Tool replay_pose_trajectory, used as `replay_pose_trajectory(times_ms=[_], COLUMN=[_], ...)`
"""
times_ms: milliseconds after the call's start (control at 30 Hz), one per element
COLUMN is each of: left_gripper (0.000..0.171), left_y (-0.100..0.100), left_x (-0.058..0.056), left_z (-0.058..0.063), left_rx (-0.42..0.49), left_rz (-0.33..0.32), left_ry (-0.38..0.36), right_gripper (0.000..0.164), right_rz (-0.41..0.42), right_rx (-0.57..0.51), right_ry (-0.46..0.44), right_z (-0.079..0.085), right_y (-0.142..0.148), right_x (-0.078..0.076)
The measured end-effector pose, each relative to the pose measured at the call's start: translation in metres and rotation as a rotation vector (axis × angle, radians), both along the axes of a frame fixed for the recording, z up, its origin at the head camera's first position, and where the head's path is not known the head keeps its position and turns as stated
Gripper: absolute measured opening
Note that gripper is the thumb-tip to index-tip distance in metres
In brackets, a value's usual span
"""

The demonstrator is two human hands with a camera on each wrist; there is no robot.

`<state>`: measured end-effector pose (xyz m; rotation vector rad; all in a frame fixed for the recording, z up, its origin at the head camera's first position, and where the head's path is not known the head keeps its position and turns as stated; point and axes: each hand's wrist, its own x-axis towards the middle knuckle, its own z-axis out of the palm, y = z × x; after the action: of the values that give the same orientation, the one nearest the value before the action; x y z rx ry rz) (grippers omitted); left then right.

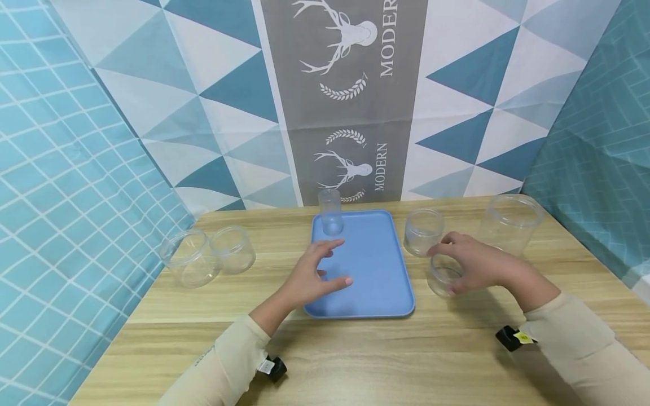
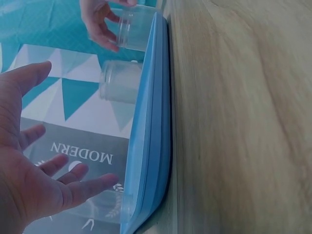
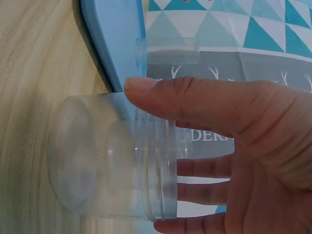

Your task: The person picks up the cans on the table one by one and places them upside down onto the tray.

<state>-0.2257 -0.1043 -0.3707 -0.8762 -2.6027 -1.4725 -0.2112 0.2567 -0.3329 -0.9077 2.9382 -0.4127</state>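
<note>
My right hand [image 1: 474,262] hovers around a small clear jar [image 1: 442,282] on the table, right of the blue tray [image 1: 370,254]. In the right wrist view its thumb overlaps the side of the jar [image 3: 107,161], while the other fingers are fairly straight and right at the threaded rim. Above the tray, my left hand [image 1: 310,273] holds nothing, its thumb and fingers spread apart. A tall, narrow clear cylinder [image 1: 331,211] stands upright at the tray's far left corner. Another small clear jar [image 1: 424,237] is just behind the one at my right hand.
A larger clear jar [image 1: 510,223] stands at the back right, behind my right wrist. On the left stand a wide clear jar [image 1: 193,262] and a smaller clear jar [image 1: 235,251], close together. Patterned cloth [image 1: 457,113] rises behind the wooden table [image 1: 365,361].
</note>
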Motion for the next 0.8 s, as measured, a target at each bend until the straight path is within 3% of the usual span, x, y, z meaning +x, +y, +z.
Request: replay_pose_trajectory(times_ms=[567,800], left_gripper=[0.072,0.071], left_y=[0.005,0.005], left_x=[0.001,0.002], left_z=[0.0,-0.001], left_rx=[0.055,0.062], left_rz=[-0.009,-0.011], left_ry=[-0.09,-0.112], right_gripper=[0.068,0.068], right_rz=[0.001,0.022], right_rx=[0.028,0.028], right_ry=[-0.026,0.017], right_z=[0.001,0.006], right_y=[-0.004,-0.007], right_x=[-0.003,0.002])
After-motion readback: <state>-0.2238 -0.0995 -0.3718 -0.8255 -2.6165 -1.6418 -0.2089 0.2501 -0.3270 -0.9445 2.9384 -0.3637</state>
